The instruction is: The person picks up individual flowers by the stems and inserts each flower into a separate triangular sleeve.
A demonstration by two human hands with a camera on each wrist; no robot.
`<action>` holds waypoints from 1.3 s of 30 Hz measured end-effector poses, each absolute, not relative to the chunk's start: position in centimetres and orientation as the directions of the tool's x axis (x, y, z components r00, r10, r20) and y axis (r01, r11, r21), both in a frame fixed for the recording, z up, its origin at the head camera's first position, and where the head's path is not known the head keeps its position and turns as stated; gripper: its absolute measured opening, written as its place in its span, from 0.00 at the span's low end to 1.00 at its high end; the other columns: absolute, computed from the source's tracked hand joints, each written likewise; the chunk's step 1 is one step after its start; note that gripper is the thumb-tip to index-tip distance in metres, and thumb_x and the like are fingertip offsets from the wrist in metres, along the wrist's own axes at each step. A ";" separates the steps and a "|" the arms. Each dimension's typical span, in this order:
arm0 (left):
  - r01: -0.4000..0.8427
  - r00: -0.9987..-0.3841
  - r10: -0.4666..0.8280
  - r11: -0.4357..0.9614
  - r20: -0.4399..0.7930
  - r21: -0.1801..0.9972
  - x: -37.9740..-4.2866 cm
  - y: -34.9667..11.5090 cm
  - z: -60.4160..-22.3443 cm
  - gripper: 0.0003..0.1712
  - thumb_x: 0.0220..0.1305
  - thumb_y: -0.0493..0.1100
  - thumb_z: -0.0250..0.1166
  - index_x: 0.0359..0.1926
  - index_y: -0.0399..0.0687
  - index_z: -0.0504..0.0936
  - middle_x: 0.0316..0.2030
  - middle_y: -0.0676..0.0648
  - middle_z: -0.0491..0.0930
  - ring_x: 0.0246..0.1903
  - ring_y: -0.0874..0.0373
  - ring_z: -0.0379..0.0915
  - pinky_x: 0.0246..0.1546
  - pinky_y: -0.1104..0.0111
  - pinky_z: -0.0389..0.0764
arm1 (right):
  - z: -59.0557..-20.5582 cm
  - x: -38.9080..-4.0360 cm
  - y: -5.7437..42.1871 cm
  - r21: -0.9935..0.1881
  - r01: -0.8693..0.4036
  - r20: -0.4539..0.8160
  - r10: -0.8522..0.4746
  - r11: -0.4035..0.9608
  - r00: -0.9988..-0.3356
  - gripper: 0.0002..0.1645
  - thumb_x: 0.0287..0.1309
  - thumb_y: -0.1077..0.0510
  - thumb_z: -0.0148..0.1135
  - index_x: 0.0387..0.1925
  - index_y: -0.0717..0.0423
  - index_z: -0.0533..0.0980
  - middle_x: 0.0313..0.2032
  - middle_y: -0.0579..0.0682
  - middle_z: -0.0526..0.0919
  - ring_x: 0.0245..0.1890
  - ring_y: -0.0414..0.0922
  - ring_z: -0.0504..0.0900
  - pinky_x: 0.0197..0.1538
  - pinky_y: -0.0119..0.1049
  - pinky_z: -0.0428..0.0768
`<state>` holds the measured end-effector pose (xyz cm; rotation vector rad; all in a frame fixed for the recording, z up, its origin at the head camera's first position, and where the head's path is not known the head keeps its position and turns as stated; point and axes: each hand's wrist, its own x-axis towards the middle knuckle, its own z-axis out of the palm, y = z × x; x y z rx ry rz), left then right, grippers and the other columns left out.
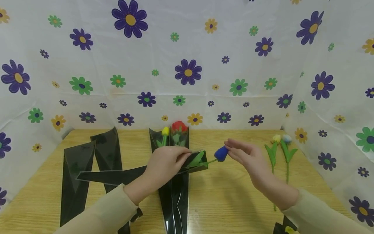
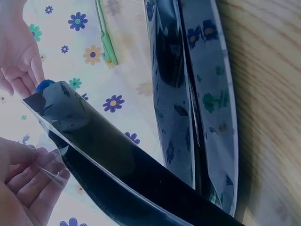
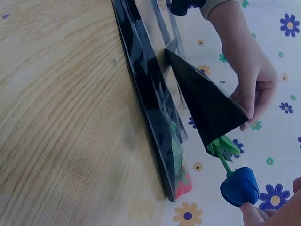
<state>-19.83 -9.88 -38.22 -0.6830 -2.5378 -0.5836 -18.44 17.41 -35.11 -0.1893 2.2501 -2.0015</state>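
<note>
1 black wrapper [image 3: 204, 101], pinched by left grip [image 1: 165, 162]; unclenched right grip [image 1: 252, 161] touches blue tulip [image 1: 221, 154].

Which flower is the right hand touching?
The deep-blue tulip, partly inside the black sleeve the left hand pinches. The yellow tulip and red rose are wrapped separately; the pale-yellow tulip and pale-blue tulip lie unwrapped at right.
</note>
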 end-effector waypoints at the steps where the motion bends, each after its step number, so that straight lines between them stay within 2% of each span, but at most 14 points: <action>1: 0.547 -0.781 0.359 0.789 0.511 0.281 -19.8 -9.8 -38.2 0.07 0.69 0.44 0.74 0.45 0.50 0.94 0.38 0.51 0.94 0.30 0.61 0.88 0.33 0.67 0.88 | -35.1 -18.4 17.2 -0.993 -0.017 -0.005 -0.181 0.120 -0.983 0.30 0.81 0.59 0.53 0.76 0.68 0.65 0.76 0.65 0.70 0.66 0.34 0.81 0.65 0.24 0.78; 6: 0.541 -0.792 0.359 0.788 0.495 0.294 -19.7 -9.6 -37.9 0.08 0.70 0.45 0.74 0.45 0.50 0.94 0.38 0.51 0.94 0.30 0.61 0.87 0.35 0.66 0.88 | -34.9 -18.1 16.4 -0.990 -0.040 0.011 -0.203 0.138 -0.979 0.30 0.80 0.58 0.55 0.76 0.67 0.66 0.75 0.64 0.71 0.72 0.44 0.78 0.68 0.27 0.77; 12: 0.537 -0.797 0.367 0.795 0.479 0.283 -19.8 -9.5 -37.9 0.08 0.70 0.45 0.73 0.46 0.51 0.94 0.36 0.51 0.93 0.26 0.65 0.82 0.28 0.73 0.82 | -34.9 -17.8 15.8 -0.978 -0.080 0.036 -0.223 0.193 -0.974 0.29 0.79 0.58 0.56 0.76 0.64 0.68 0.74 0.60 0.75 0.74 0.53 0.76 0.79 0.46 0.68; 17: 0.544 -0.792 0.382 0.795 0.476 0.268 -19.8 -9.4 -37.8 0.09 0.71 0.46 0.73 0.47 0.50 0.94 0.34 0.51 0.93 0.22 0.67 0.75 0.24 0.76 0.74 | -35.2 -17.6 15.3 -0.971 -0.111 0.058 -0.243 0.210 -0.968 0.29 0.79 0.59 0.56 0.75 0.64 0.69 0.73 0.60 0.76 0.74 0.56 0.76 0.80 0.57 0.65; 28: 0.554 -0.782 0.380 0.787 0.494 0.272 -20.0 -8.9 -37.6 0.09 0.70 0.46 0.74 0.46 0.49 0.94 0.34 0.51 0.93 0.23 0.64 0.81 0.26 0.74 0.80 | -35.9 -17.5 14.1 -0.972 -0.113 0.057 -0.262 0.205 -0.963 0.29 0.78 0.59 0.56 0.75 0.63 0.69 0.73 0.60 0.76 0.74 0.55 0.76 0.80 0.55 0.67; 39: 0.547 -0.789 0.374 0.790 0.487 0.279 -19.9 -8.4 -37.3 0.09 0.70 0.46 0.74 0.46 0.49 0.94 0.36 0.50 0.94 0.26 0.62 0.84 0.31 0.70 0.86 | -36.2 -17.2 13.1 -0.971 -0.143 0.084 -0.285 0.194 -0.955 0.29 0.79 0.63 0.55 0.75 0.67 0.67 0.73 0.64 0.75 0.74 0.57 0.75 0.78 0.50 0.69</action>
